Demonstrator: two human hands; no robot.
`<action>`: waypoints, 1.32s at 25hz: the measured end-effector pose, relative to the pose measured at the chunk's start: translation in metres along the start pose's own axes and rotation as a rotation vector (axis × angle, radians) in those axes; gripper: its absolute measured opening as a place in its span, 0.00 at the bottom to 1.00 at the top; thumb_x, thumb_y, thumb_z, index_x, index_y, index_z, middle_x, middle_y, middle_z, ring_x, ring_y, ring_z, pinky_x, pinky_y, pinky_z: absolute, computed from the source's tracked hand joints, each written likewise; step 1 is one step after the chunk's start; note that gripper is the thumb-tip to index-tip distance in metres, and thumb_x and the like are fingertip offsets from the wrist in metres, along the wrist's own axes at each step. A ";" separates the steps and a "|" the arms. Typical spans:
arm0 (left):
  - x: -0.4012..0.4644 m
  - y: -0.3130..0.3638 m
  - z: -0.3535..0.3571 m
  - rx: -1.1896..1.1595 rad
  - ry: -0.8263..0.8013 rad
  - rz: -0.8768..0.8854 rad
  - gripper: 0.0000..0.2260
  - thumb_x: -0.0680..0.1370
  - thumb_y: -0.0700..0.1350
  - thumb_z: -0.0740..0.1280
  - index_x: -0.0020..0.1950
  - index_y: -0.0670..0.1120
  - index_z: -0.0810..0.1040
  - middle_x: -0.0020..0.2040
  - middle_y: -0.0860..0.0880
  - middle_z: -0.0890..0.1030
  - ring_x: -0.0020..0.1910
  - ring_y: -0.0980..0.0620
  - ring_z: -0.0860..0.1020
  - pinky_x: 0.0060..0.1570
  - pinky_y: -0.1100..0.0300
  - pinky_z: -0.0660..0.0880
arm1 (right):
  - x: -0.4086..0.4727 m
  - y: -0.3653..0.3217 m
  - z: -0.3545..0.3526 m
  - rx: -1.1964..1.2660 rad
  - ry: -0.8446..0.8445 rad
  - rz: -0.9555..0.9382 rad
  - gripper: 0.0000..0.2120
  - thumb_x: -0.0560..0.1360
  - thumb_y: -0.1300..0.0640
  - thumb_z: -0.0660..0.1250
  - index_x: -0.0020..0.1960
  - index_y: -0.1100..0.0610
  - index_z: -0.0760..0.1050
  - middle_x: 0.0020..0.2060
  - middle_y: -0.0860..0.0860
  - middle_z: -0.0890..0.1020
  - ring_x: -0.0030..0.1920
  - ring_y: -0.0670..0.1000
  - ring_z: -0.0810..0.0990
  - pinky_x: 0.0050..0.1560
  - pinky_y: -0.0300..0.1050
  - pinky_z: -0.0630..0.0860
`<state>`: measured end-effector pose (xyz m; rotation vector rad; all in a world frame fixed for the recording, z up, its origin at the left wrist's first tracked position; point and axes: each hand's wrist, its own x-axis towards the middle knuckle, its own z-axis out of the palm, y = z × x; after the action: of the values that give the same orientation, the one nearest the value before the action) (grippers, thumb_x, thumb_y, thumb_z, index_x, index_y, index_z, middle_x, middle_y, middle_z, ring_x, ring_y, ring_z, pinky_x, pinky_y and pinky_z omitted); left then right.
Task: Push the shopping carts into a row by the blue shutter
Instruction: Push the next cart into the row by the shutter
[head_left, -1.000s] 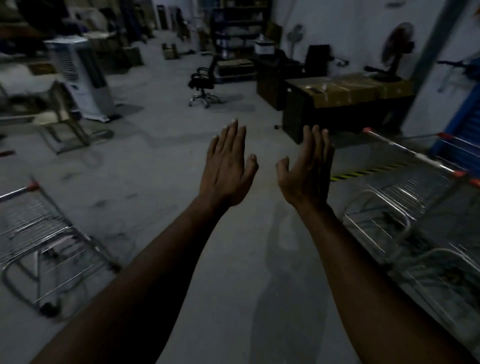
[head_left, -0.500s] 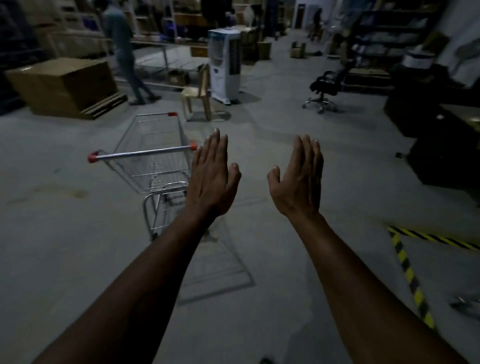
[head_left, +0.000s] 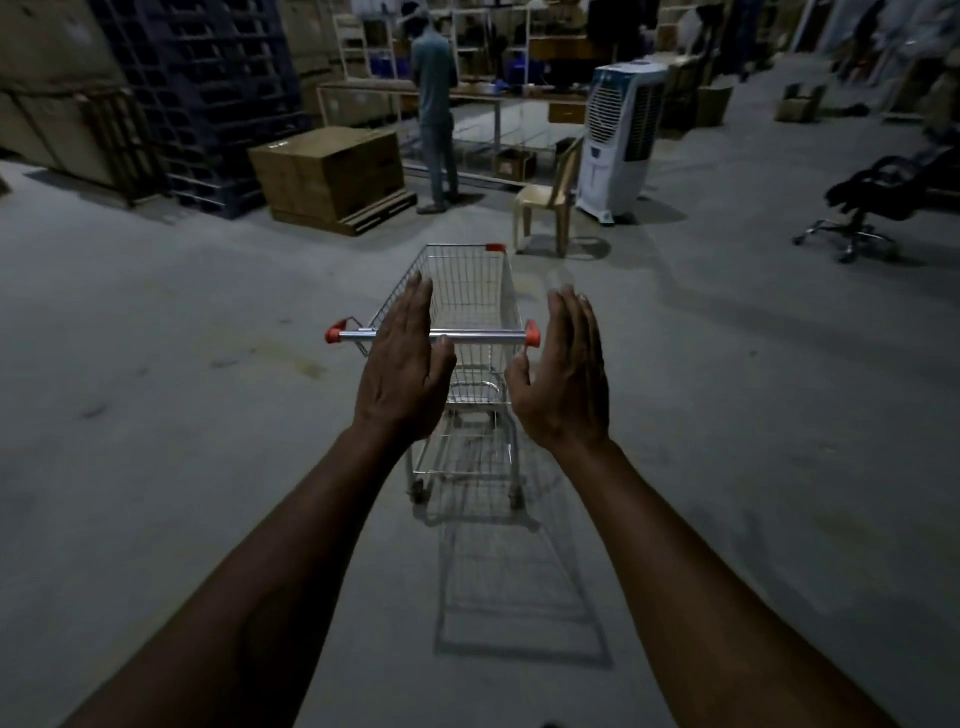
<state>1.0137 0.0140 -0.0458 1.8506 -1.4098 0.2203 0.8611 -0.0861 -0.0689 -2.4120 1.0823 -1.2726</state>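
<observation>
A silver wire shopping cart (head_left: 467, 291) with a chrome handle and red end caps stands on the concrete floor straight ahead, its handle toward me. My left hand (head_left: 402, 369) is raised in front of the handle's left half with straight fingers, holding nothing. My right hand (head_left: 563, 374) is raised just right of the handle's right red cap, fingers straight and empty. Whether either hand touches the handle cannot be told. The blue shutter is out of view.
Beyond the cart stand a tan plastic chair (head_left: 548, 200), a white air cooler (head_left: 621, 140) and a person (head_left: 435, 109) by a table. A cardboard box on a pallet (head_left: 332, 174) sits left of them. A black office chair (head_left: 878, 197) stands at the right.
The view has swung left, away from the carts by the blue shutter. The lone cart is now centred ahead and nearer, with both open hands raised at its handle.
</observation>
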 end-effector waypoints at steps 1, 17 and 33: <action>0.013 -0.011 0.003 -0.044 -0.001 -0.008 0.29 0.82 0.52 0.53 0.81 0.45 0.51 0.81 0.46 0.54 0.79 0.52 0.54 0.77 0.48 0.56 | 0.014 0.001 0.012 0.041 -0.026 -0.024 0.37 0.73 0.49 0.58 0.79 0.61 0.55 0.78 0.59 0.60 0.79 0.58 0.55 0.77 0.56 0.58; 0.165 -0.262 0.092 -0.144 -0.355 -0.201 0.39 0.71 0.53 0.66 0.79 0.48 0.56 0.78 0.47 0.63 0.75 0.49 0.63 0.72 0.47 0.64 | 0.155 0.032 0.279 0.123 -0.389 0.026 0.40 0.73 0.44 0.63 0.79 0.55 0.52 0.77 0.54 0.61 0.77 0.53 0.60 0.74 0.55 0.65; 0.208 -0.367 0.188 0.559 -0.788 0.075 0.16 0.72 0.62 0.70 0.48 0.50 0.80 0.38 0.51 0.75 0.36 0.51 0.72 0.35 0.57 0.67 | 0.184 0.054 0.396 -0.685 -0.883 0.238 0.22 0.70 0.36 0.71 0.52 0.53 0.79 0.49 0.52 0.83 0.49 0.55 0.81 0.47 0.47 0.72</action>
<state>1.3546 -0.2371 -0.2309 2.4965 -2.1033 -0.1173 1.2088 -0.3095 -0.2200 -2.6621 1.5397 0.3382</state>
